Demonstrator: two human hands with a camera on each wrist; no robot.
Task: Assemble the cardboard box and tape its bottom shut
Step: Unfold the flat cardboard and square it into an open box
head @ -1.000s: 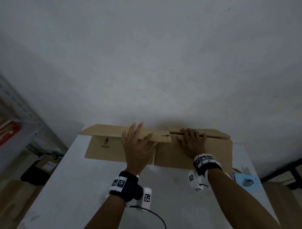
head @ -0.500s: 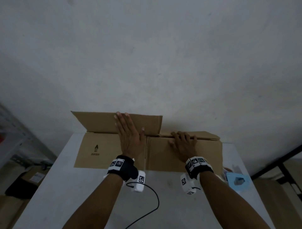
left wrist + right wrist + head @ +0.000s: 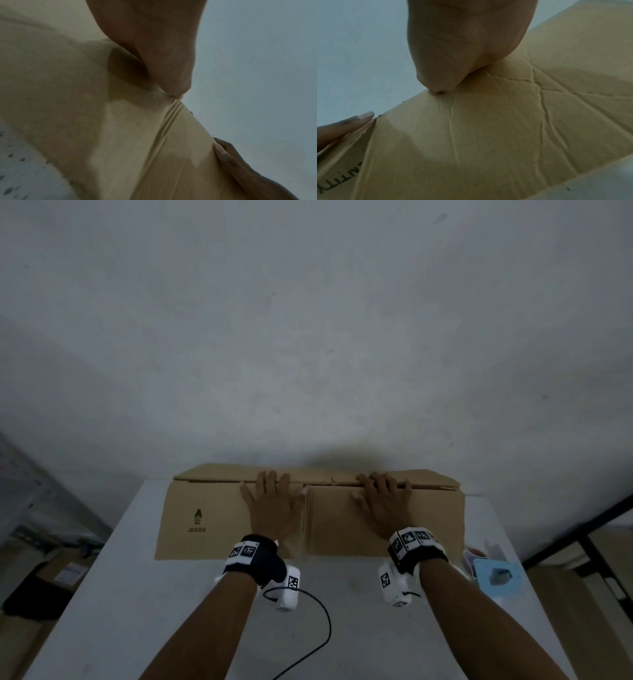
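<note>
A flattened brown cardboard box (image 3: 205, 518) lies on the white table (image 3: 137, 611), its far edge against the wall. Its far flaps (image 3: 219, 472) lie low along the crease. My left hand (image 3: 272, 501) rests flat on the left panel, fingers spread, tips at the crease. My right hand (image 3: 385, 501) presses flat on the right panel, fingertips on the same crease. The left wrist view shows my palm on cardboard (image 3: 120, 135) and the other hand's fingers (image 3: 231, 155). In the right wrist view the creased cardboard (image 3: 488, 135) fills the frame.
A light blue object (image 3: 496, 575) sits at the table's right edge, beside my right wrist. A black cable (image 3: 318, 628) loops across the near table. Cardboard boxes (image 3: 65, 571) stand on the floor to the left; a black frame (image 3: 582, 535) stands to the right.
The left far flap, standing upright half a second ago, now lies low behind the crease. My left hand slid down onto the panel. The right hand stayed on its panel.
</note>
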